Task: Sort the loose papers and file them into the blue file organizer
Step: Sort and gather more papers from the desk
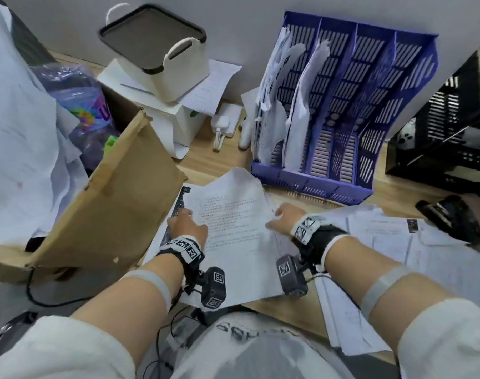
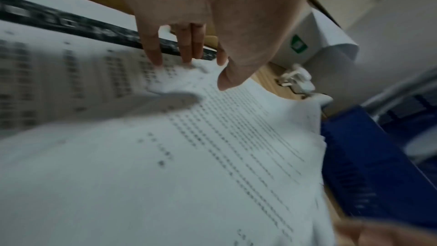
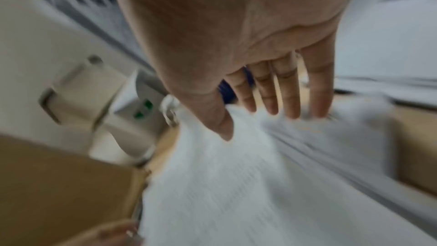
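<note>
Wooden desk (image 1: 206, 160) against a pale wall is serving as the work surface. Left hand (image 1: 188, 224) is resting on the left edge of a printed sheet (image 1: 233, 228); in the left wrist view its straight fingers (image 2: 153, 51) are touching the paper with the thumb lying apart, nothing pinched. Right hand (image 1: 284, 218) is lying at the sheet's right edge; in the right wrist view its fingers (image 3: 290, 93) are extended and close together, tips at the paper, thumb pointing down onto the sheet, though blur is hiding whether the edge is gripped. Printed sheet is lying in front of the person, its far end curling up just before the blue file organizer (image 1: 342, 110), and is overlapping another page with a dark printed strip (image 1: 178, 203) beneath it on the left. Loose papers (image 1: 397, 255) are spreading across the desk to the right of the right wrist. Blue file organizer is standing at the back of the desk with four slots; the two leftmost are holding upright crumpled papers (image 1: 282, 99), the other two showing only slatted walls. Cardboard box (image 1: 96, 209) is leaning at left with a flap open. White handled bin (image 1: 162, 53) is sitting on a white box behind it. White charger (image 1: 225, 124) is lying beside that. Black mesh tray (image 1: 446, 132) is standing at far right.
</note>
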Action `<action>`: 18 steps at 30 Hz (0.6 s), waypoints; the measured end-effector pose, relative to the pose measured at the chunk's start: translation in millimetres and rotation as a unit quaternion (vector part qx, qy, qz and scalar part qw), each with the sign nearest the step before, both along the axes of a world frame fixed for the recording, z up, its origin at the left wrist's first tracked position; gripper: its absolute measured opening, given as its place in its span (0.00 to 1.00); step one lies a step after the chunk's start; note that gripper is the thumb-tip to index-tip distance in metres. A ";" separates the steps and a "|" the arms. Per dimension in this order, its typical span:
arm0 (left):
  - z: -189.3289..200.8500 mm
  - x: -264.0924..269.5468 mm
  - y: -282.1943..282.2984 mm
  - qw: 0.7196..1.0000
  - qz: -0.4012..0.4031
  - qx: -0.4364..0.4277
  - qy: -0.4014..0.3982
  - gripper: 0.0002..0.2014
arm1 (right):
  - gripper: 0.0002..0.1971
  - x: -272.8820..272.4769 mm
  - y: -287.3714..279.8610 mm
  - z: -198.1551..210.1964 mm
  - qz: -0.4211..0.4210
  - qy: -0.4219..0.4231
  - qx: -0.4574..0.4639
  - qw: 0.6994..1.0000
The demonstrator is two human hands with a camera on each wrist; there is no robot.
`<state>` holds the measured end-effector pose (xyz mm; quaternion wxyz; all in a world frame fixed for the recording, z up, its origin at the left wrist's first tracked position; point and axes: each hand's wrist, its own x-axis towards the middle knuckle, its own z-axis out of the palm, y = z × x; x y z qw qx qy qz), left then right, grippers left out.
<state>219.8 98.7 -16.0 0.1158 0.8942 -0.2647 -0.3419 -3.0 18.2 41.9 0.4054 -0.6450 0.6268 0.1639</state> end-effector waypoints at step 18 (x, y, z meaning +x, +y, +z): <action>-12.7 7.4 64.5 0.977 -0.049 -0.048 0.200 0.06 | 0.09 -51.3 78.7 -36.5 -0.216 -0.061 -0.142 0.964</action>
